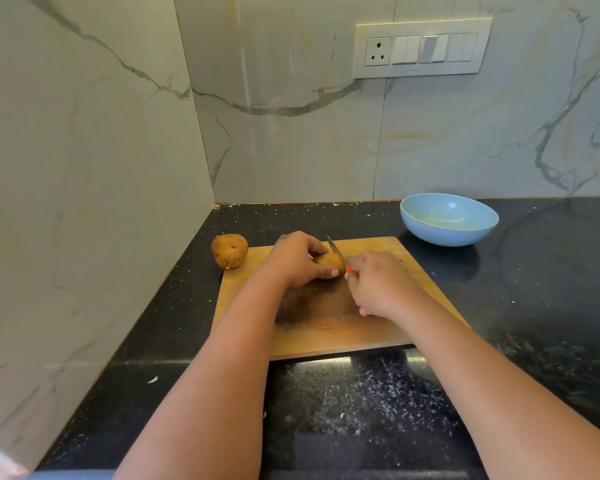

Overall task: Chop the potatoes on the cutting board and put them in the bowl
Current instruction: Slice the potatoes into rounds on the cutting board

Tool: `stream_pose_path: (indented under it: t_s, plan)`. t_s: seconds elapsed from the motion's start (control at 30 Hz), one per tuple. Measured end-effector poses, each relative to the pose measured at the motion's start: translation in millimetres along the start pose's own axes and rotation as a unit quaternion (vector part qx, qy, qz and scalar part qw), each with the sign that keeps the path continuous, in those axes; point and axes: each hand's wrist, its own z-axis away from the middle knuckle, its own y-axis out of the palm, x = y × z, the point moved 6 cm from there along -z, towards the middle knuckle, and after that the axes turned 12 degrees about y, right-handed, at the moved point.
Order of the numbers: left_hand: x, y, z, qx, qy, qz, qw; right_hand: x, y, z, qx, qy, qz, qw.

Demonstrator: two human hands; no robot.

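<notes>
A: What is the left hand [300, 259] doing?

B: It is curled over a brown potato [330, 263] and holds it down on the wooden cutting board [326, 327]. The potato lies near the far side of the board, between the two hands.

A: And the right hand [378, 284]?

B: Its fingers are wrapped round a knife [336, 252] with a red handle. Only a little bit of red shows by the fingers. The blade sticks out over the far end of the potato. I think it touches the potato, but it is hard to see.

A: Is there another potato?

B: Yes, a whole potato [229, 251] sits at the board's far left corner. It looks partly on the black counter [361, 410].

A: Where is the bowl?

B: The light blue bowl [449, 218] sits on the counter, past the board's far right corner, by the marble wall [291, 133]. I see no pieces in it.
</notes>
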Motion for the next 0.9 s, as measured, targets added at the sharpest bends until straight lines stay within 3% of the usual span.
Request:
stream_pose_path:
  t_s: [0.17,0.33,0.47,0.9]
  plan:
    - [3.7,-0.5,-1.2,-0.001,-0.01,0.021,1.0,-5.6,9.9,10.2,0.048,0.004,0.059,0.997]
    - [8.2,-2.3,0.5,0.02,-0.009,0.052,0.998,-39.6,-12.9,29.5,0.106,0.013,-0.08,0.991]
    - [8.1,-2.9,-0.2,0.031,-0.006,0.045,0.998,-41.8,-31.3,25.5,0.021,0.003,-0.213,0.977]
    - [3.7,-4.0,2.1,0.031,-0.009,0.026,0.999,-16.5,-3.3,27.1,-0.029,-0.014,-0.139,0.99]
